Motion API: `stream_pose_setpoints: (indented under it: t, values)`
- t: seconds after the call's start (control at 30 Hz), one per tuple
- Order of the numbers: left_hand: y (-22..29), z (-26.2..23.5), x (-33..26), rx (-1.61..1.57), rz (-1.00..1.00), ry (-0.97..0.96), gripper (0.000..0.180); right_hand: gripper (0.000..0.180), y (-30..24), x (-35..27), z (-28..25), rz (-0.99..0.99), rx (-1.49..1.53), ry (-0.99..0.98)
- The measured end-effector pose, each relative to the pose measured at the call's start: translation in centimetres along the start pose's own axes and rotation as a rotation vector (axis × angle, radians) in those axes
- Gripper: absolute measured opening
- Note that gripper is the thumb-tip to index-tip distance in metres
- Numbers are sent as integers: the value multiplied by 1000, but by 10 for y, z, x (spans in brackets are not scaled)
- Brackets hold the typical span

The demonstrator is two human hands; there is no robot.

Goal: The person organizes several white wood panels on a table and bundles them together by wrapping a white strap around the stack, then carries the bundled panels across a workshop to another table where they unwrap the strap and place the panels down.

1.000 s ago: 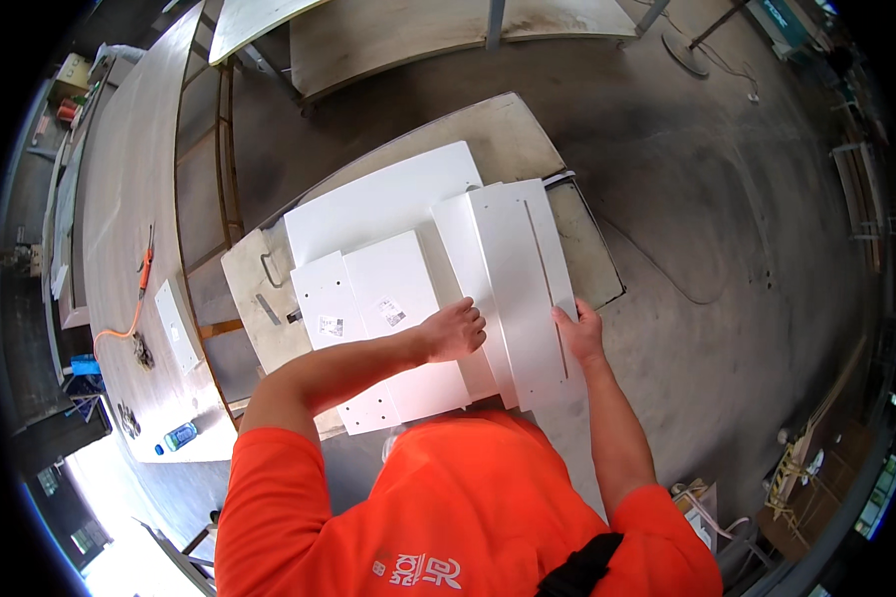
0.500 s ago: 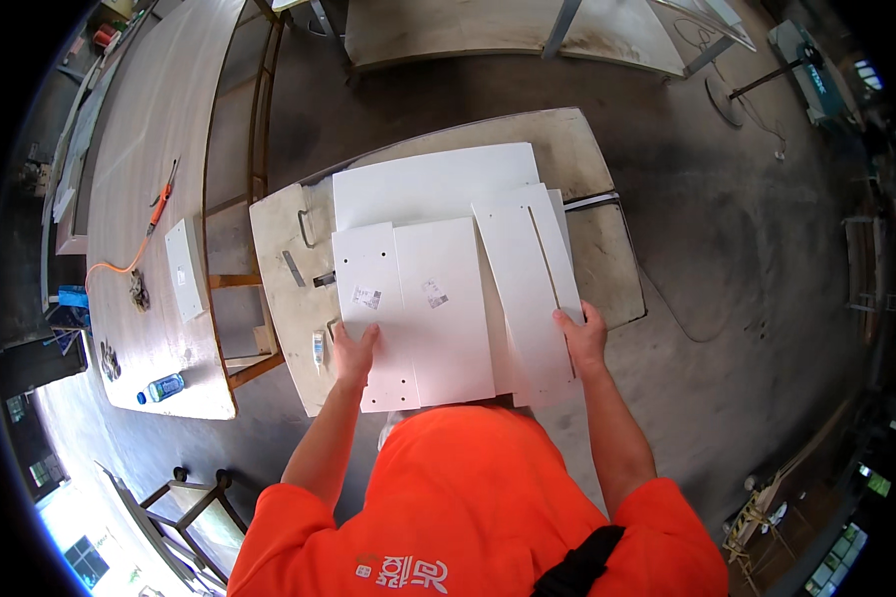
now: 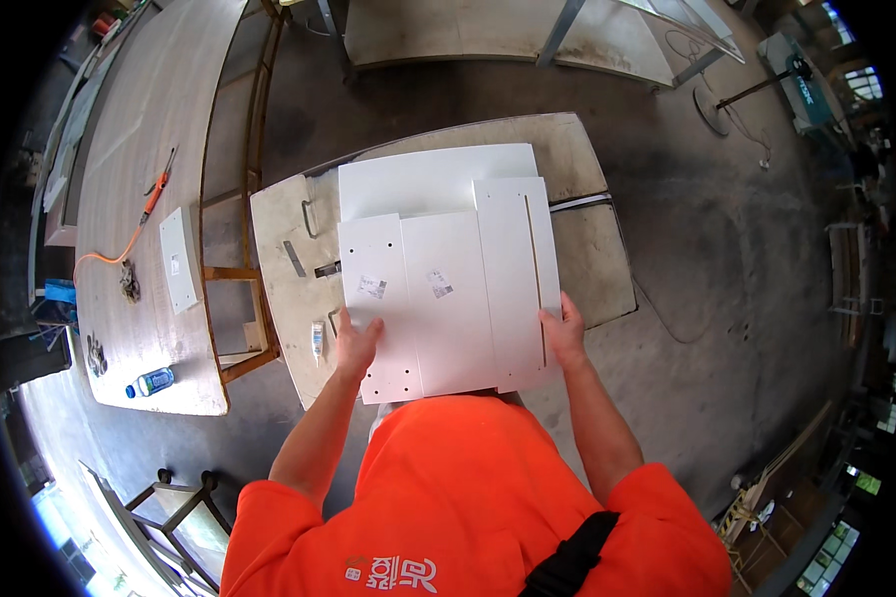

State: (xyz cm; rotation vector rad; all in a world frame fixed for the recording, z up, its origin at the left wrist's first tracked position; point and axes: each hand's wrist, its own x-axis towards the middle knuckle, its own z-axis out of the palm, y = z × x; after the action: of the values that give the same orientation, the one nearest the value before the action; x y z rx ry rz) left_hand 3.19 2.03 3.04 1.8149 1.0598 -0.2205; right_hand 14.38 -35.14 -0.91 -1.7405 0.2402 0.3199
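Note:
My left hand (image 3: 356,343) grips the left edge of a white panel with drilled holes (image 3: 378,259), its thumb lying on top. My right hand (image 3: 565,333) holds the right edge of a narrow white panel with a long slot (image 3: 508,234), thumb on the face. Between them lies a plain white panel (image 3: 448,328) with a small label; the three sit side by side, edges touching or nearly so. A wider white panel (image 3: 433,179) shows from beneath at the far side. The fingers below the panel edges are hidden.
The stack rests on a worn low table (image 3: 597,249). On its left are a small white bottle (image 3: 318,340) and metal handles (image 3: 310,219). A long bench (image 3: 139,129) at the left carries an orange-handled tool (image 3: 153,196), a white plate (image 3: 179,261) and a drink bottle (image 3: 150,383).
My right hand has moved left with the slotted panel. That panel has swung from a slant to line up against the middle panel, covering the gap that was there.

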Motion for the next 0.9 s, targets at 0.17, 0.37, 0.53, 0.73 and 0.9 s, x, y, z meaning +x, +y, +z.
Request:
stream_pose_setpoints:
  t: [0.17,0.37,0.53,0.73,0.9]
  values:
    - [-28,5,12,-4,86,35,71,34,-3,7,-5,161,252,-57]
    - [-7,2,6,-24,50,-27,70,35,4,19,-9,201,174,-50]
    - [-22,8,12,94,34,28,81,39,2,27,-9,154,158,-57]
    - [-15,5,3,219,-39,-1,89,39,-1,20,-11,252,159,-126]
    - [-21,7,6,200,6,-2,91,39,-17,17,-8,239,118,-124]
